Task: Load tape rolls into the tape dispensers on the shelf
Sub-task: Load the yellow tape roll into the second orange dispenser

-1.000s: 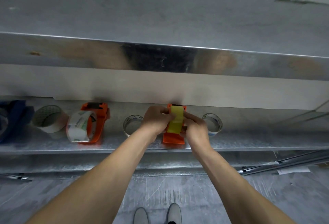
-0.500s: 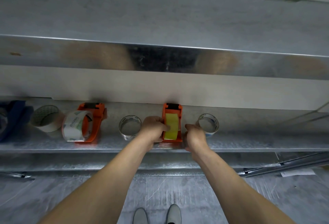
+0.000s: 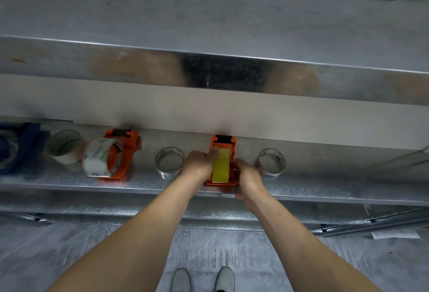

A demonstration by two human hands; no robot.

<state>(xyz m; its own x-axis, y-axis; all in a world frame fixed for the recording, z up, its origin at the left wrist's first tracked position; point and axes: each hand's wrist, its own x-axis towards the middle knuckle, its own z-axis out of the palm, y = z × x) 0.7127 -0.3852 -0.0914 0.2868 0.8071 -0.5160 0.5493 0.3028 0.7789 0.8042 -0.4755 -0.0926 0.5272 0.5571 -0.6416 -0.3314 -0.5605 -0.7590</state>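
Fingers (image 3: 211, 154) of the left hand (image 3: 196, 166) are curled against the left side of the orange dispenser (image 3: 223, 140), with one digit laid over the top of the yellow roll (image 3: 221, 168) — clamped on, not spread. The right hand (image 3: 248, 176) mirrors it from the other side, its fingers (image 3: 238, 164) wrapped round the dispenser's right wall and its back turned to the camera. The yellow roll sits on edge in the dispenser. The dispenser stands on the metal shelf (image 3: 58, 183) near the front lip, with its black end toward the wall.

Just left of the left hand a clear roll (image 3: 169, 163) stands on edge on the same shelf, its hole facing outward. Another clear roll (image 3: 271, 164) stands just right of the right hand. Neither touches the dispenser.

Farther left stands a second orange dispenser (image 3: 123, 150) with a printed clear roll (image 3: 98, 162) against its near side — whether that roll is seated on the hub I cannot tell. Beside it is a pale roll (image 3: 65, 146) with green print, and at the far left edge a blue dispenser (image 3: 25, 143), blurred and partly cut off.

Above hangs an upper shelf (image 3: 209, 73) of the same metal, its front face showing dull reflections. Below, two grey shoes (image 3: 181, 280) stand on the grey floor (image 3: 69, 257), and a sheet of paper (image 3: 394, 235) lies off to the right.
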